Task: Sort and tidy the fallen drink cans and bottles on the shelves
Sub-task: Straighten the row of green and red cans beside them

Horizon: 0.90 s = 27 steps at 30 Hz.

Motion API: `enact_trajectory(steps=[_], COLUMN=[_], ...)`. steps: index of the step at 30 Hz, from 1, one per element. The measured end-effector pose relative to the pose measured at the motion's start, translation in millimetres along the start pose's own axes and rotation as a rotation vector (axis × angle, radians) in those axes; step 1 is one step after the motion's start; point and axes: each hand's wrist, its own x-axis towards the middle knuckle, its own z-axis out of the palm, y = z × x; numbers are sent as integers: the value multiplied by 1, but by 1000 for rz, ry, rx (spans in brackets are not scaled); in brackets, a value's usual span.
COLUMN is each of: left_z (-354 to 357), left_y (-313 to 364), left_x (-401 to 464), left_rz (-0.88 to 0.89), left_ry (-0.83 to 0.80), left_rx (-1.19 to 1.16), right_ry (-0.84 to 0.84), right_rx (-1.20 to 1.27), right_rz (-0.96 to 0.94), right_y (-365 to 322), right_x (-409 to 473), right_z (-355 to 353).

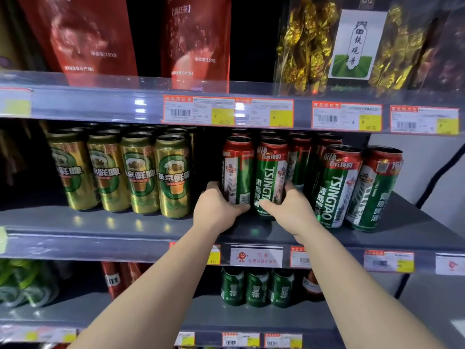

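Note:
Two tall green and red Tsingtao cans stand upright side by side on the middle shelf [125, 222]. My left hand [216, 207] grips the base of the left can [237, 167]. My right hand [289, 210] grips the base of the right can [271, 172]. Two more Tsingtao cans [337, 185] stand upright further right near the shelf front, with others in rows behind. A row of gold cans [141, 172] stands upright on the left of the same shelf.
Red tea bags [83, 34] and gold foil packets [309, 41] fill the shelf above. Short green cans [256, 288] and red bottles [113, 278] stand on the shelf below. Price tags [226, 113] line the shelf edges. A dark gap separates gold cans from Tsingtao cans.

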Motion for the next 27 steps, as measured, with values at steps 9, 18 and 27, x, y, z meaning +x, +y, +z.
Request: enact_trajectory(steps=[9,18,27], left_z=[1,5,-1], left_y=[-7,-8,-8], left_x=[5,7,3], left_rz=[-5,-50,-47], left_ry=[-89,-98,-102], left_rx=[-108,12,-45], right_ry=[78,64,4], right_rx=[-39,-41,-65], right_rz=[-3,-26,-4], right_y=[6,5,2], right_x=[1,0,-2], right_z=[7,7,7])
